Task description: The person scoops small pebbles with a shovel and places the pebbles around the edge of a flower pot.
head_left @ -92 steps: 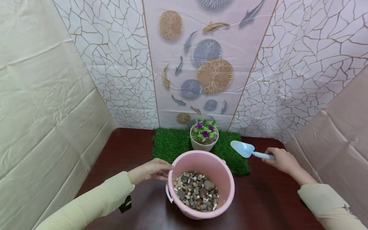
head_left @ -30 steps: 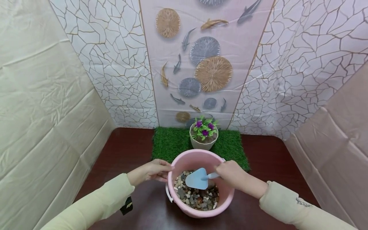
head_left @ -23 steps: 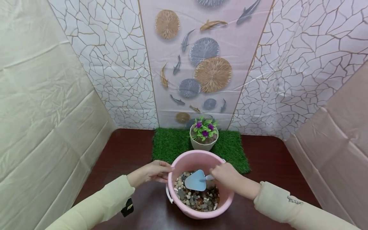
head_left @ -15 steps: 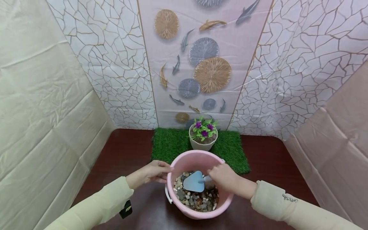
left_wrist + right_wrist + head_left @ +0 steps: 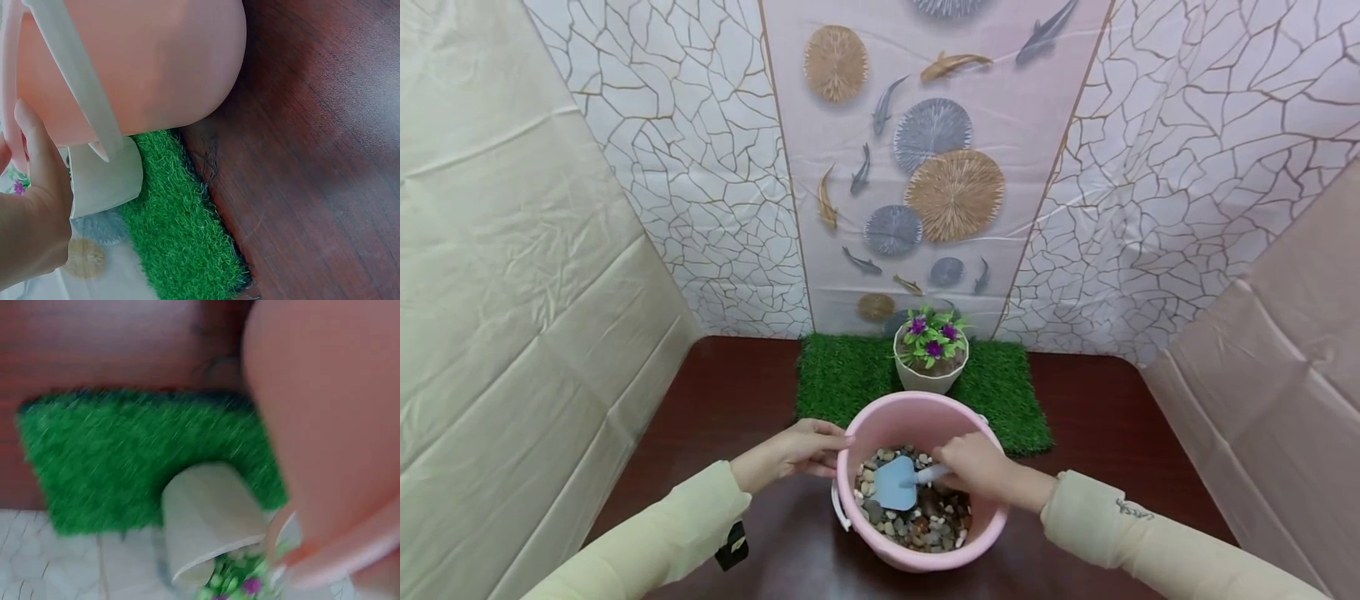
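Observation:
A pink bucket (image 5: pixel 901 417) stands on the table with mixed pebbles (image 5: pixel 929 530) over its bottom. My left hand (image 5: pixel 796 451) holds the bucket's rim at its left side; in the left wrist view the hand (image 5: pixel 39 206) has its fingers at the rim, beside the white bail handle (image 5: pixel 75 75). Inside the bucket, my right hand (image 5: pixel 979 468) grips the handle of a light blue trowel (image 5: pixel 895 483). The blade lies at the pebbles on the left, and its lower edge is hard to make out. The right wrist view is blurred and shows the bucket's outer wall (image 5: pixel 319 419).
Close behind the bucket, a white pot (image 5: pixel 928 382) with purple flowers (image 5: pixel 934 348) stands on a green grass mat (image 5: pixel 850 375). The dark red table (image 5: pixel 737 375) ends at patterned cloth walls on the back and sides.
My right hand has brought the trowel from right of the bucket into it, then lower and leftward among the pebbles. My left hand has stayed on the rim.

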Demonstrator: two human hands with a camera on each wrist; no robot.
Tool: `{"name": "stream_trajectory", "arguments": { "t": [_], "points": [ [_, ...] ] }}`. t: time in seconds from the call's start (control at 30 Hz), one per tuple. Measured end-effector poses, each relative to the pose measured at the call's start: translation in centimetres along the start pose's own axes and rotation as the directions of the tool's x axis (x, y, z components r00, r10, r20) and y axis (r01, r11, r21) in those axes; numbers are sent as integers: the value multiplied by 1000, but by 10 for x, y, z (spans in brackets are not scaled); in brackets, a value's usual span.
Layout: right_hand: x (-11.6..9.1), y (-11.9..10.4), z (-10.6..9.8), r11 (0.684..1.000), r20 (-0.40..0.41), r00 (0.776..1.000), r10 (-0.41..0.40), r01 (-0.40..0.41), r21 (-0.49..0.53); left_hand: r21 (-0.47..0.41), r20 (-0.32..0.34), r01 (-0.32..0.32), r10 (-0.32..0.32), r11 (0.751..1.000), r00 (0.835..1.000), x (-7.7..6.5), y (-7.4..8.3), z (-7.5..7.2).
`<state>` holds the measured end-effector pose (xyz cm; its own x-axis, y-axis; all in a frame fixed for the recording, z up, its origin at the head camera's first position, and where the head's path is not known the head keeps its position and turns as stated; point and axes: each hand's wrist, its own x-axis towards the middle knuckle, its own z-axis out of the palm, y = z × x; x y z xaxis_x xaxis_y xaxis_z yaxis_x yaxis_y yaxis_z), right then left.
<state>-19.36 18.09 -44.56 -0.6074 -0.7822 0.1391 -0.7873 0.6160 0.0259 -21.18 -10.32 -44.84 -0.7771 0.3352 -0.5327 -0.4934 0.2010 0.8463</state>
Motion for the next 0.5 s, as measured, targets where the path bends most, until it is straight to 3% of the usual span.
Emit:
{"name": "stream_trajectory", "arguments": {
  "t": [0.17,0.5],
  "points": [
    [1,1,6,998,-1,1000,2,-2,66,4,-19,7,-7,1000,1000,0,1,1],
    [-1,9,-8,993,18,1000,5,-7,120,-20,0,-3,3,1000,1000,-2,-1,0]
  ]
}}
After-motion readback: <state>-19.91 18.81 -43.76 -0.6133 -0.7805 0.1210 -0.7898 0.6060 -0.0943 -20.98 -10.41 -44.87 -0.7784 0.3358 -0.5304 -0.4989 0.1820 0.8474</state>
